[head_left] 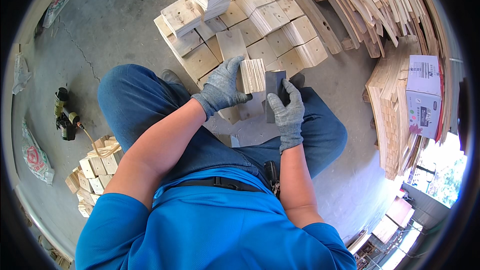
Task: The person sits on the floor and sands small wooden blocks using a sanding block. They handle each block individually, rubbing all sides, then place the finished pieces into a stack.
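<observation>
Blue shirt (210, 230) is nearest to the camera, with the grey floor (120, 25) below it. Jeans (137, 90) cover two bent legs, and ahead of them stands a pile of pale wooden blocks (247, 30). Between the knees, the grey-gloved left hand (223, 82) grips a layered wooden block (253, 76) from its left. Likewise gloved, the right hand (289, 112) grips a dark rectangular block (274, 84), upright, just beside the layered one.

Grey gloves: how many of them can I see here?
2: one glove on the left hand, at a pale wooden block; another on the right hand, holding a dark block. More could be hidden.
</observation>
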`<state>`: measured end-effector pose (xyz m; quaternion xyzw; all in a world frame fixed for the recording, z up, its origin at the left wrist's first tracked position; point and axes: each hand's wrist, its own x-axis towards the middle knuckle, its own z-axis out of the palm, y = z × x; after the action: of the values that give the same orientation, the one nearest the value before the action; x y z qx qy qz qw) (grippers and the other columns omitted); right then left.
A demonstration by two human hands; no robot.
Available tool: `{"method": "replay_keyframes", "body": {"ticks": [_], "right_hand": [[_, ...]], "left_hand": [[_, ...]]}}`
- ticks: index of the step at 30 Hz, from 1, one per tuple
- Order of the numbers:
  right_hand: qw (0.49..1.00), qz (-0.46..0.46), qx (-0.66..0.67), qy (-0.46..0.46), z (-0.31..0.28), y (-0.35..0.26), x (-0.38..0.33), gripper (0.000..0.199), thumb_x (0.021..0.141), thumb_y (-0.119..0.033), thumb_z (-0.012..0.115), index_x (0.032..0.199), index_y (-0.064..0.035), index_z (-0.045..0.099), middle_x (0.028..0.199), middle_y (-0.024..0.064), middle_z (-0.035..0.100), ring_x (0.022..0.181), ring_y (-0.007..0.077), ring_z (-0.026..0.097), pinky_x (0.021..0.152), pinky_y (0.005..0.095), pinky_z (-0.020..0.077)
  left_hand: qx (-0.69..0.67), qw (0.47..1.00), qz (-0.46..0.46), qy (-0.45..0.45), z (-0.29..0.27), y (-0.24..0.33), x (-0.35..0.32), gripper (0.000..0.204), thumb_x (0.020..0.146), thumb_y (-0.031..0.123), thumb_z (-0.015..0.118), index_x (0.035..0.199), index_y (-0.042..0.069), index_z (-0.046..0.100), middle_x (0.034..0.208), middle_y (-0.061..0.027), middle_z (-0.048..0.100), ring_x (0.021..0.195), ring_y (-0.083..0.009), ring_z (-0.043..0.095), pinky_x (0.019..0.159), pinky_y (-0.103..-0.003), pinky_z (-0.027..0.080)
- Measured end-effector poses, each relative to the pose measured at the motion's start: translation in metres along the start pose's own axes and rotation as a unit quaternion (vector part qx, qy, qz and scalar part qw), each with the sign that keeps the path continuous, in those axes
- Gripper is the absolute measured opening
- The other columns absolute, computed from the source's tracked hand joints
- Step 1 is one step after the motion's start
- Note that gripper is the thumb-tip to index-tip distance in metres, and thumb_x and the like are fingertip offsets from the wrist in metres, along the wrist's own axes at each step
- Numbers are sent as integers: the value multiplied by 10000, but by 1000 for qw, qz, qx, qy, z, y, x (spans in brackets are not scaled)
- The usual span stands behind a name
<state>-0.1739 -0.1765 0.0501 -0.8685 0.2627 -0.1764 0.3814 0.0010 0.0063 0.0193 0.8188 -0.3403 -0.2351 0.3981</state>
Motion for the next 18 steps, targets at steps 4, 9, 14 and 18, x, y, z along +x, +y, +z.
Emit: {"method": "replay_keyframes", "body": {"ticks": [4, 9, 14, 18], "right_hand": [[1000, 20, 9, -6, 0, -1, 0, 663, 862, -213, 929, 1421, 5, 646, 1370, 192, 685, 1249, 314, 680, 1097, 411, 549], [1000, 17, 3, -5, -1, 2, 0, 664, 865, -219, 929, 1422, 5, 645, 1371, 192, 687, 1247, 309, 682, 1094, 410, 551], [999, 37, 36, -8, 0, 6, 0, 665, 866, -219, 929, 1423, 4, 644, 1363, 189, 694, 1239, 303, 685, 1091, 407, 552], [998, 47, 36, -10, 0, 6, 0, 664, 868, -230, 927, 1424, 3, 647, 1361, 188, 698, 1238, 302, 686, 1089, 407, 550]], "left_hand": [[1, 1000, 3, 3, 0, 0, 0, 1187, 689, 439, 972, 1622, 26, 367, 1564, -261, 490, 1470, -417, 500, 1252, -437, 423], [0, 1000, -3, -3, 0, 0, 0, 1185, 687, 434, 973, 1623, 31, 368, 1563, -262, 491, 1471, -416, 498, 1252, -439, 423], [5, 1000, -6, -5, 1, 0, 1, 1184, 689, 432, 973, 1624, 34, 365, 1556, -262, 494, 1466, -421, 499, 1244, -443, 432], [-1, 1000, 7, 15, 3, -2, 1, 1156, 675, 406, 979, 1599, 47, 385, 1502, -250, 519, 1422, -424, 528, 1228, -454, 444]]}}
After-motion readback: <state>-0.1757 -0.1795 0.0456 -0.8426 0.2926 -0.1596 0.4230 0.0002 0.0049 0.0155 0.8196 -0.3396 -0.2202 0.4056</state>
